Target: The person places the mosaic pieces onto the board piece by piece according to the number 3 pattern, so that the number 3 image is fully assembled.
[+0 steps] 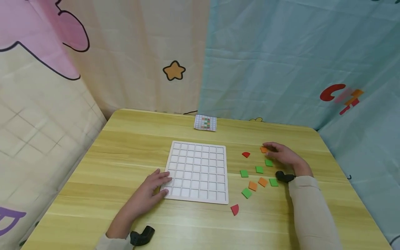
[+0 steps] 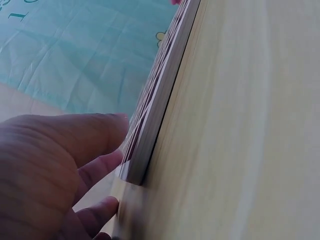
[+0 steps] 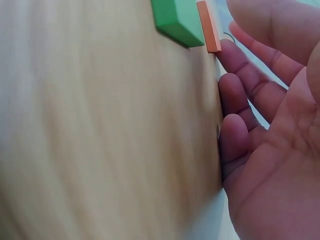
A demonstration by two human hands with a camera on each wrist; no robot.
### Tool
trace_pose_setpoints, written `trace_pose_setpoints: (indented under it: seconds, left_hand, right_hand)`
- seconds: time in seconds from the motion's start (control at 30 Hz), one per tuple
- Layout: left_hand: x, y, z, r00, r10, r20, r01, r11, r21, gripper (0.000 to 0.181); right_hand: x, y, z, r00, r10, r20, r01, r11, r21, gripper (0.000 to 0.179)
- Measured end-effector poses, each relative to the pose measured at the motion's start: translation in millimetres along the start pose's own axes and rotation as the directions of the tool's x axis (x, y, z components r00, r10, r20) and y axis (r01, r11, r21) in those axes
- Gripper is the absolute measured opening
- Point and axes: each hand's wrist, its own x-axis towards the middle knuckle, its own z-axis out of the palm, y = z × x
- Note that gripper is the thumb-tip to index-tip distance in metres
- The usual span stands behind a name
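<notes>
A white grid board lies on the wooden table. My left hand rests at its lower left edge, fingers spread over the rim; in the left wrist view the thumb lies against the board's side. On the right, my right hand is at an orange square tile. In the right wrist view a fingertip reaches the edge of that orange tile, while the thumb stands apart from it. A green square tile lies just below this hand, and a red quarter-circle tile to its left.
Several more green tiles and orange tiles lie scattered right of the board. Another red quarter-circle is near the board's lower right corner. A printed pattern card sits at the table's back edge, before the curtain.
</notes>
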Motion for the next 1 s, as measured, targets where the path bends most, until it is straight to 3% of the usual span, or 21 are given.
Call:
trace_pose_setpoints:
  seconds: [0.37,0.63,1.0]
  left_hand:
    - [1.8,-0.1,10.0,0.993,0.096,-0.067,-0.091,0.993,0.069,0.034]
    - [4.4,-0.5,10.5,0.998,0.056,-0.038,-0.052,0.994,0.099,0.033]
    - [3.9,-0.3,11.3,0.998,0.052,-0.042,-0.046,0.992,0.114,0.034]
  right_hand:
    - [-0.5,-3.8,1.9,1.0,0.029,0.004,-0.029,0.998,0.047,0.055]
    - [-0.9,-4.1,0.9,1.0,0.03,-0.008,-0.03,0.999,0.017,0.054]
    - [-2.8,-6.9,6.0,0.999,0.02,-0.043,-0.019,1.0,0.015,0.051]
